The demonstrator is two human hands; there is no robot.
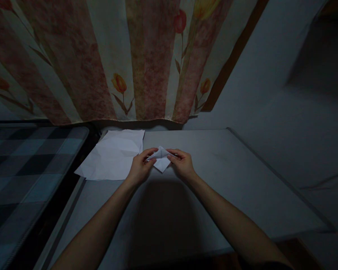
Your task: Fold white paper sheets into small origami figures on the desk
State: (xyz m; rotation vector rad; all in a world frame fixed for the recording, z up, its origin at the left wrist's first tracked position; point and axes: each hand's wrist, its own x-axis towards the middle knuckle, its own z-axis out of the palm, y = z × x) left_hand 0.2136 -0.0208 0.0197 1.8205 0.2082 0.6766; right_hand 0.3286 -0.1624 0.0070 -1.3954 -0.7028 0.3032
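A small folded piece of white paper (161, 160) lies on the grey table (228, 176), pointed toward me. My left hand (141, 167) pinches its left edge with fingers and thumb closed. My right hand (181, 163) pinches its right edge the same way. Both forearms reach in from the bottom of the view.
A few loose crumpled white paper sheets (112, 155) lie on the table left of my hands. A checked blanket or mattress (22, 165) sits at the far left. A flowered curtain (129, 60) hangs behind the table, with a plain wall (284, 93) to the right.
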